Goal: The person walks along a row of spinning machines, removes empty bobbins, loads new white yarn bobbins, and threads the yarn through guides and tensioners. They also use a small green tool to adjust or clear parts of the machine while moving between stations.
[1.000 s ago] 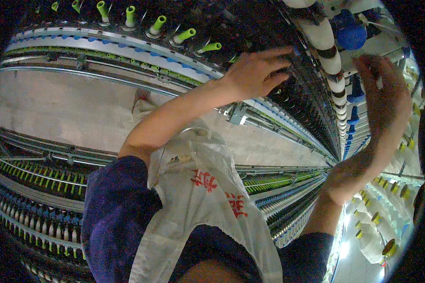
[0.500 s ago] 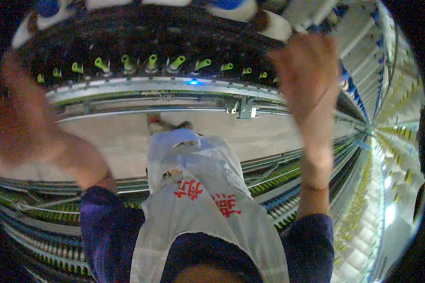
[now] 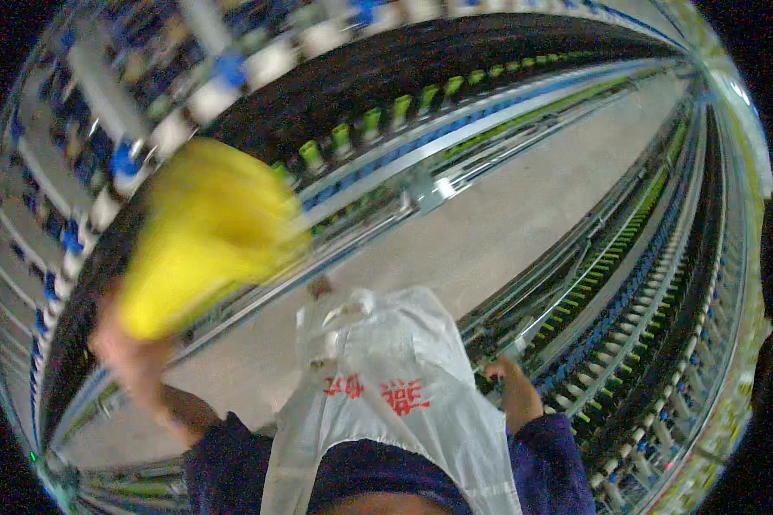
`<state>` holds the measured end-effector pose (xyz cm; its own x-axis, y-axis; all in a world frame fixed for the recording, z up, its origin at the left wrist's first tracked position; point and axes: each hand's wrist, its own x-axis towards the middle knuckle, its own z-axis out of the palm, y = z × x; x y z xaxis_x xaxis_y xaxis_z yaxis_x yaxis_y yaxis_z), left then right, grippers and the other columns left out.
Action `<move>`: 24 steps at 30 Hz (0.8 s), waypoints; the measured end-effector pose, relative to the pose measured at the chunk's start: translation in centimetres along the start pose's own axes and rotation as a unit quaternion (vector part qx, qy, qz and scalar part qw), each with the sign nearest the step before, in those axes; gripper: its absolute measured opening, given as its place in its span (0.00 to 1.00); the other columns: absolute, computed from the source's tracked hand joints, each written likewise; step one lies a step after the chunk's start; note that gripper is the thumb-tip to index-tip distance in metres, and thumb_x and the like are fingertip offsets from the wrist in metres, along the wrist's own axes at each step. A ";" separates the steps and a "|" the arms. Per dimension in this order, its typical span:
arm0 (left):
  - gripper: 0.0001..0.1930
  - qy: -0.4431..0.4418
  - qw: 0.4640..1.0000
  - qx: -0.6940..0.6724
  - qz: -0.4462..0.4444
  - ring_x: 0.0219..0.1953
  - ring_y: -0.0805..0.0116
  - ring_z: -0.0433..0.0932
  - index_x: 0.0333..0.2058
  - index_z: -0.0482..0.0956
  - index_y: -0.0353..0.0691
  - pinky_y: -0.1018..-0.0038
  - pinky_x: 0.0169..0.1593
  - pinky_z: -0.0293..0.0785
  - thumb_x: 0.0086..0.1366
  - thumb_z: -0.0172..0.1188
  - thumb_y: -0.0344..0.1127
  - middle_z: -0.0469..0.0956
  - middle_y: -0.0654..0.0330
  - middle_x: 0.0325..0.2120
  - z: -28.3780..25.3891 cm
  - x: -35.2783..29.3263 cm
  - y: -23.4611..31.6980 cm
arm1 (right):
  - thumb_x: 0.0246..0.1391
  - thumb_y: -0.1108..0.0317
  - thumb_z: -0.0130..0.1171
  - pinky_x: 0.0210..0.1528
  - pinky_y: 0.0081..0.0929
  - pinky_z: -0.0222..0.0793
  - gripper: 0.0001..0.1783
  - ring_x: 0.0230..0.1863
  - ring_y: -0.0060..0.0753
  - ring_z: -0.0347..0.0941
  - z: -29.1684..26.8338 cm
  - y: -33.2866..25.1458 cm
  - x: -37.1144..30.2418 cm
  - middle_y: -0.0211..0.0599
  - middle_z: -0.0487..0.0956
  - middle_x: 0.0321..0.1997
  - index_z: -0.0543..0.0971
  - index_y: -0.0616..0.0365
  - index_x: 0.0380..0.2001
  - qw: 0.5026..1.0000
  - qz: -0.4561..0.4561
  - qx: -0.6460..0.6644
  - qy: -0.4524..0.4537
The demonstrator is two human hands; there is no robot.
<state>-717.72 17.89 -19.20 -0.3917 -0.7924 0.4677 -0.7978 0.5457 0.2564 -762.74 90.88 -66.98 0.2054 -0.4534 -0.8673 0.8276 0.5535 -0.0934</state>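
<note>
My left hand [image 3: 137,352] is raised at the left, closed on the narrow end of a large yellow cone-shaped thing [image 3: 210,227]. Motion smears it, so its exact kind does not show. It widens away from my fingers and overlaps the spinning machine's front. My right hand [image 3: 511,382] hangs low at my right side, beside the white apron [image 3: 395,352]. Its fingers are mostly hidden and blurred, and whether they hold anything does not show.
A long spinning frame [image 3: 421,167] with a row of green tubes [image 3: 401,110] runs from lower left to upper right. White bobbins [image 3: 270,64] hang above it. Another machine [image 3: 618,343] with spindles stands along the right, across the aisle floor [image 3: 532,206].
My view has turned along the aisle. Both hands were raised at the machine; now the right one is down at my side, and a yellow thing has come into view in the left.
</note>
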 end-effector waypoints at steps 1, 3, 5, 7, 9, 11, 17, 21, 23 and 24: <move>0.31 -0.126 0.989 -0.041 0.060 0.39 0.56 0.76 0.48 0.73 0.43 0.61 0.43 0.70 0.42 0.68 0.41 0.78 0.52 0.37 3.6 -0.2 3.3 | 0.56 0.58 0.46 0.40 0.51 0.69 0.19 0.35 0.51 0.72 -0.4 2.9 1.8 0.50 0.72 0.46 0.72 0.58 0.46 0.994 0.019 0.098 -0.038; 0.33 -0.358 0.930 -0.058 0.067 0.41 0.50 0.76 0.49 0.71 0.43 0.54 0.45 0.68 0.40 0.67 0.42 0.77 0.48 0.37 12.2 0.1 8.3 | 0.56 0.60 0.47 0.41 0.51 0.68 0.20 0.36 0.50 0.71 2.8 5.7 6.3 0.52 0.71 0.48 0.72 0.60 0.47 0.999 -0.042 0.027 0.003; 0.31 -0.454 0.887 -0.040 0.074 0.38 0.47 0.77 0.47 0.72 0.39 0.55 0.43 0.71 0.43 0.65 0.46 0.78 0.45 0.35 20.5 0.1 10.5 | 0.54 0.61 0.49 0.41 0.47 0.70 0.20 0.39 0.50 0.72 9.5 5.7 10.4 0.50 0.73 0.47 0.72 0.60 0.48 0.898 -0.080 -0.359 0.239; 0.28 -0.496 0.863 0.028 0.089 0.38 0.46 0.78 0.45 0.73 0.37 0.57 0.42 0.73 0.45 0.62 0.46 0.78 0.44 0.34 26.2 -0.9 9.6 | 0.51 0.63 0.52 0.40 0.44 0.71 0.21 0.42 0.51 0.72 16.9 5.0 12.4 0.49 0.75 0.47 0.72 0.60 0.49 0.860 -0.140 -0.380 0.311; 0.21 -0.481 0.865 0.094 0.109 0.39 0.47 0.78 0.39 0.76 0.37 0.58 0.43 0.74 0.47 0.59 0.43 0.78 0.44 0.35 29.0 -2.6 6.3 | 0.49 0.64 0.55 0.39 0.41 0.72 0.23 0.45 0.51 0.73 22.6 4.8 12.7 0.47 0.77 0.46 0.72 0.60 0.49 0.906 -0.229 -0.235 0.267; 0.21 -0.552 0.818 0.128 0.097 0.40 0.51 0.79 0.36 0.78 0.39 0.60 0.43 0.75 0.43 0.64 0.45 0.79 0.45 0.36 30.7 -3.9 2.5 | 0.40 0.64 0.65 0.39 0.38 0.71 0.28 0.41 0.44 0.74 25.8 4.5 12.6 0.46 0.78 0.43 0.73 0.61 0.47 0.810 -0.079 -0.381 0.438; 0.36 -0.598 0.781 0.164 0.078 0.44 0.46 0.76 0.44 0.74 0.39 0.57 0.47 0.72 0.35 0.70 0.53 0.77 0.44 0.39 36.1 0.8 -1.6 | 0.39 0.61 0.64 0.37 0.35 0.72 0.32 0.37 0.42 0.75 27.1 2.8 15.8 0.44 0.78 0.39 0.72 0.61 0.50 0.859 -0.031 -0.267 0.435; 0.31 -0.553 0.814 0.101 0.150 0.39 0.54 0.79 0.38 0.79 0.41 0.61 0.45 0.74 0.37 0.68 0.55 0.80 0.51 0.33 46.3 7.6 11.0 | 0.38 0.59 0.64 0.36 0.33 0.72 0.34 0.34 0.40 0.76 23.6 -1.5 15.7 0.43 0.79 0.36 0.70 0.61 0.51 0.873 -0.008 -0.204 0.442; 0.27 -0.504 0.824 0.075 0.249 0.39 0.52 0.79 0.36 0.78 0.41 0.61 0.45 0.74 0.40 0.66 0.53 0.80 0.50 0.32 51.9 11.4 21.9 | 0.38 0.58 0.64 0.36 0.32 0.73 0.35 0.33 0.39 0.76 21.6 -5.1 14.2 0.43 0.79 0.34 0.70 0.61 0.52 0.877 -0.002 -0.170 0.450; 0.24 -0.495 0.823 0.035 0.276 0.38 0.50 0.79 0.37 0.78 0.41 0.60 0.43 0.75 0.42 0.64 0.49 0.79 0.48 0.33 54.2 13.1 28.0 | 0.38 0.58 0.64 0.36 0.31 0.73 0.36 0.32 0.39 0.76 20.6 -7.0 13.2 0.43 0.79 0.33 0.70 0.61 0.53 0.876 -0.005 -0.150 0.458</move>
<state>-770.04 7.99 -51.76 -0.8574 -0.2826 -0.4302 -0.3844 0.9074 0.1700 -755.08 66.60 -67.68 -0.4194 0.2153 -0.8819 0.6245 0.7735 -0.1082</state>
